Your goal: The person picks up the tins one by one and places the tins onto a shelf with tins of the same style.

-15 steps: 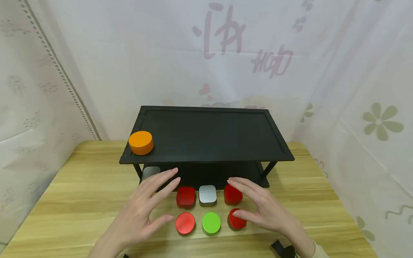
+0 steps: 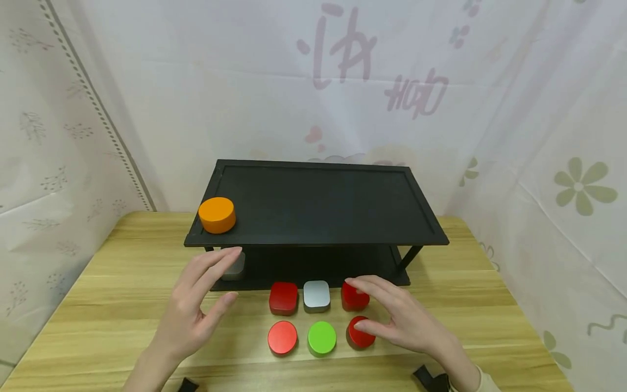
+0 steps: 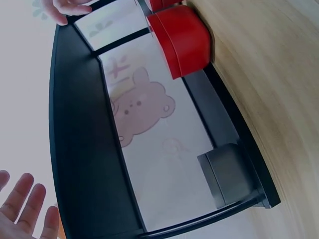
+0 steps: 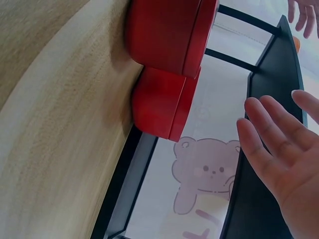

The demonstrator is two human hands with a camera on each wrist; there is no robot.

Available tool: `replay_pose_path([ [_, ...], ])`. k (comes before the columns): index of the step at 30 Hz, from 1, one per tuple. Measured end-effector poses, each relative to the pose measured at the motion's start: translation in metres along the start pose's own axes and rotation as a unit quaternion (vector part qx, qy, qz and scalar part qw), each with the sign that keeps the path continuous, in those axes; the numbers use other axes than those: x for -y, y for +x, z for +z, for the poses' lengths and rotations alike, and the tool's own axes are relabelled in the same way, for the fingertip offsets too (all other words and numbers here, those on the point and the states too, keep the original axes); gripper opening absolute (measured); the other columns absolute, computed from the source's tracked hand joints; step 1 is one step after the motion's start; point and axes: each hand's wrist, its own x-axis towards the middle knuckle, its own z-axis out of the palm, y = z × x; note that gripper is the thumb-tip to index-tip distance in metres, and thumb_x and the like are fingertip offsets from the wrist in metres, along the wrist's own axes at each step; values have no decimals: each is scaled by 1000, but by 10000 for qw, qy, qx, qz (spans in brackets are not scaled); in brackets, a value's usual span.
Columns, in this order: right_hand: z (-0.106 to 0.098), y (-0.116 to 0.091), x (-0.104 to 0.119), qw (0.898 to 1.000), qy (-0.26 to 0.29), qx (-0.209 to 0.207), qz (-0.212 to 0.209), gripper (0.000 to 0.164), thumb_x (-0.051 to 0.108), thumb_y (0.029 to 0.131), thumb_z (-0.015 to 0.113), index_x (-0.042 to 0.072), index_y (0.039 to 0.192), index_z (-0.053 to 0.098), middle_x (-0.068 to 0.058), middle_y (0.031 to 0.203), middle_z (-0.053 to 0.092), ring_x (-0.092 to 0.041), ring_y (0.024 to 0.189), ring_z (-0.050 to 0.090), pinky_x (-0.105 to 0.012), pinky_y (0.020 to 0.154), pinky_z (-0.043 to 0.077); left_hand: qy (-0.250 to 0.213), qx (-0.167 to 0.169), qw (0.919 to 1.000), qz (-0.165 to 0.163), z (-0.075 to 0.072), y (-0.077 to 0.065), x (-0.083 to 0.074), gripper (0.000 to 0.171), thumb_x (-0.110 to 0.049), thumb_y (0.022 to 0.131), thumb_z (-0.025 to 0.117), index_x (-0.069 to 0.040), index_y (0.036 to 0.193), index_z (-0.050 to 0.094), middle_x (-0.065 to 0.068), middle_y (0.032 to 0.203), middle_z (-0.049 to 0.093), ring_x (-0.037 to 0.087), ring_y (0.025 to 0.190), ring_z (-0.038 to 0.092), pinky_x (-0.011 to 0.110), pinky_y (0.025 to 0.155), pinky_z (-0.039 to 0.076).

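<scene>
Pink lettering [image 2: 319, 60], not clearly legible, is marking the curtain [image 2: 235, 92]. The left hand [image 2: 186, 307], fingers spread, is hovering near the grey container [image 2: 237, 268] on the lower shelf [image 2: 313, 264]; the right hand [image 2: 399, 313], likewise spread, is hovering near two red containers [image 2: 361, 337] on the desk [image 2: 117, 272].

Four red containers [image 2: 283, 296], two silver-grey containers [image 2: 316, 294], one green container [image 2: 321, 337] and, at nine o'clock in the head view, one orange container [image 2: 217, 215] make eight. There is one rack [image 2: 323, 206].

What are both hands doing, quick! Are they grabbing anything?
Left hand: open, fingers spread apart from the thumb, holding nothing.
Right hand: open too, holding nothing.
</scene>
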Motion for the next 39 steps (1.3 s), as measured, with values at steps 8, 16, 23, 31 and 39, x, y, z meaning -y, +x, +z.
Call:
replay_pose_path([
  [8, 0, 0, 0, 9996, 200, 185, 49, 66, 39, 84, 69, 34, 141, 37, 13, 134, 49, -6, 111, 54, -29, 89, 54, -112, -280, 9992, -262, -5, -4, 7, 43, -27, 94, 57, 7, 120, 60, 14, 122, 60, 17, 115, 50, 17, 102, 36],
  [16, 2, -1, -2, 9990, 274, 318, 125, 64, 43, 84, 67, 35, 140, 38, 11, 130, 51, -6, 107, 56, -31, 87, 55, -142, -397, 9987, -279, -8, -2, 8, 41, -26, 94, 57, 7, 119, 60, 13, 121, 61, 17, 114, 50, 17, 101, 36],
  [23, 3, -1, -2, 9987, 234, 399, 217, 62, 49, 84, 65, 37, 139, 38, 12, 130, 51, -5, 106, 57, -29, 87, 54, -277, -503, 9980, -271, -9, -2, 12, 40, -24, 93, 58, 8, 118, 60, 14, 120, 62, 18, 115, 51, 20, 102, 36],
  [31, 4, -2, -2, 9990, 85, 425, 96, 57, 48, 85, 65, 37, 135, 41, 14, 121, 54, 0, 97, 55, -21, 82, 52, -594, -739, 9953, -208, -13, 3, 12, 37, -15, 92, 58, 13, 117, 58, 17, 117, 63, 20, 114, 53, 21, 101, 38],
  [39, 4, -3, -1, 9982, 74, 535, 261, 55, 51, 84, 64, 41, 133, 41, 19, 117, 53, 6, 98, 51, -21, 82, 52, -604, -1080, 9906, -577, -20, 3, 21, 34, -9, 91, 57, 12, 117, 58, 17, 115, 64, 18, 114, 52, 21, 100, 38],
])
